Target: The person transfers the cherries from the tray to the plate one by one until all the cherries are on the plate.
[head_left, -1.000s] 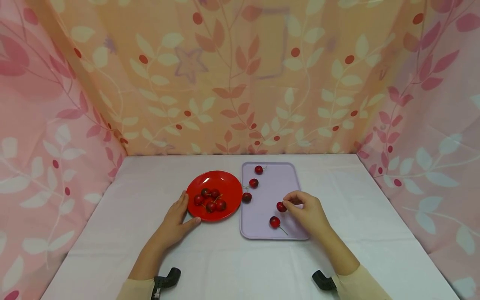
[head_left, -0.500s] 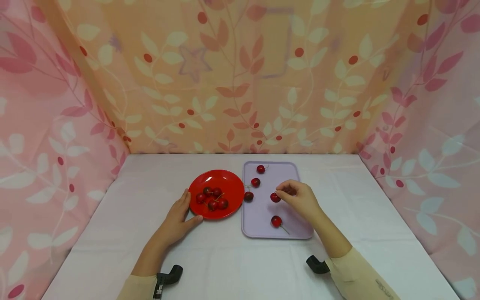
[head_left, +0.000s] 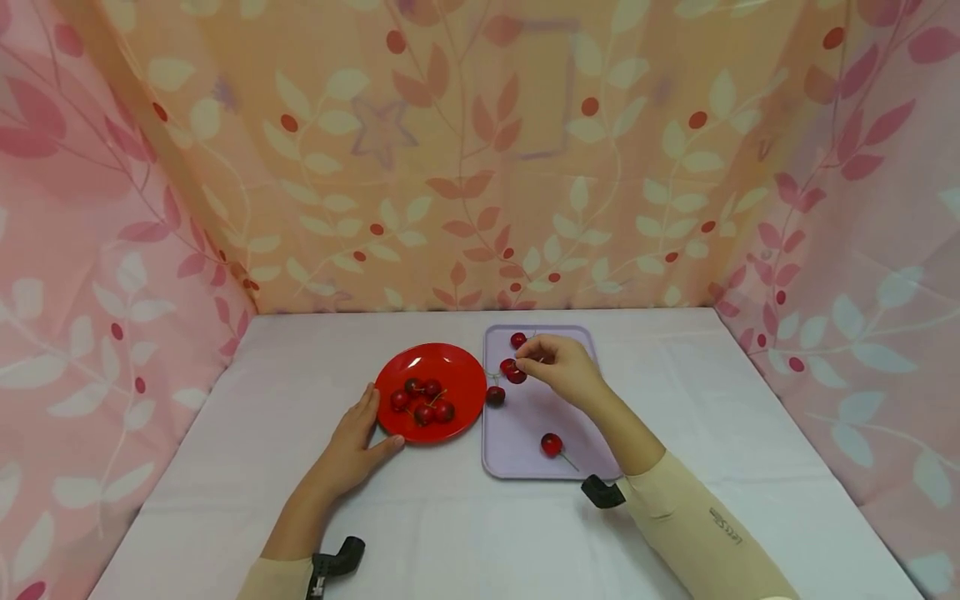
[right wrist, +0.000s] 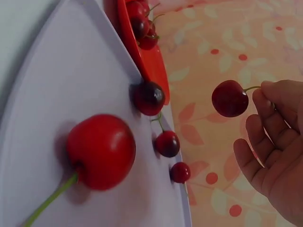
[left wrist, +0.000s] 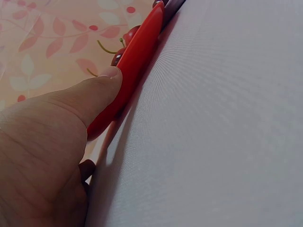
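Red cherry (right wrist: 229,98) is held by its stem, pinched in the right hand (head_left: 561,367), clear above the tray (head_left: 577,454) so it hangs free. Left of the tray, the plate (head_left: 405,429) is steadied at its rim by the left hand (head_left: 348,446), fingers flat, thumb pressing.

White-clothed table (head_left: 675,400); red plate (head_left: 457,371) left, lilac tray (head_left: 525,417) just beside it, right; left hand (head_left: 351,446) resting beside plate.
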Tool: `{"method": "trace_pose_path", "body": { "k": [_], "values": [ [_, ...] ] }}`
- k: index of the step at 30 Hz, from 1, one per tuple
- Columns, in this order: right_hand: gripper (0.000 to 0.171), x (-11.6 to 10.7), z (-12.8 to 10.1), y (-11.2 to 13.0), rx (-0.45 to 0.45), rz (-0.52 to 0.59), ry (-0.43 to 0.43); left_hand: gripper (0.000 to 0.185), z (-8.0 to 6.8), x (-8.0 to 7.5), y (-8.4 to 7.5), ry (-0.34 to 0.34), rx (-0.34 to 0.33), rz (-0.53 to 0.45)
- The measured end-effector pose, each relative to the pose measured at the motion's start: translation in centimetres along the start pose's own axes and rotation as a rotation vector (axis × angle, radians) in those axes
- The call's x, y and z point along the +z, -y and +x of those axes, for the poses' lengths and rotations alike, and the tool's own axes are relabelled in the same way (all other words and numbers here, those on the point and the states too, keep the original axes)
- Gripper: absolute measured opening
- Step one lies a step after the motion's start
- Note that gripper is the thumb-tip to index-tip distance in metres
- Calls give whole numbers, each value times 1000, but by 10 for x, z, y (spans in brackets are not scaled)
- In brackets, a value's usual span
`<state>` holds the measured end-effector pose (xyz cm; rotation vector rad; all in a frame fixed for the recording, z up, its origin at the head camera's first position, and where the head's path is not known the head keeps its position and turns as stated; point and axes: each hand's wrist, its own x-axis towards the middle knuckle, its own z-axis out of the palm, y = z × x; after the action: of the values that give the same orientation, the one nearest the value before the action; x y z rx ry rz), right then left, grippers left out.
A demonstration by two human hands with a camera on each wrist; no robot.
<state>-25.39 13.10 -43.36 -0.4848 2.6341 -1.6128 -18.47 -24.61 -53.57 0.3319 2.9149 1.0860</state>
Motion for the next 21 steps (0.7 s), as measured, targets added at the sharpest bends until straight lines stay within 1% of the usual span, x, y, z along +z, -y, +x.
{"method": "trace_pose_path", "body": {
  "k": [4,8,11,16,21],
  "values": [
    [9,13,13,2,-6,0,30,101,0,1,0,-2,-3,5],
    [11,25,24,5,-3,53,81,101,0,1,-1,2,-10,5],
    [11,35,32,6,-19,59,108,102,0,2,-1,5,-11,0],
    [5,50,44,10,-68,-29,131,102,1,2,0,6,-11,4],
    [4,66,52,8,-69,-93,160,101,1,1,0,8,-13,5]
  ]
}}
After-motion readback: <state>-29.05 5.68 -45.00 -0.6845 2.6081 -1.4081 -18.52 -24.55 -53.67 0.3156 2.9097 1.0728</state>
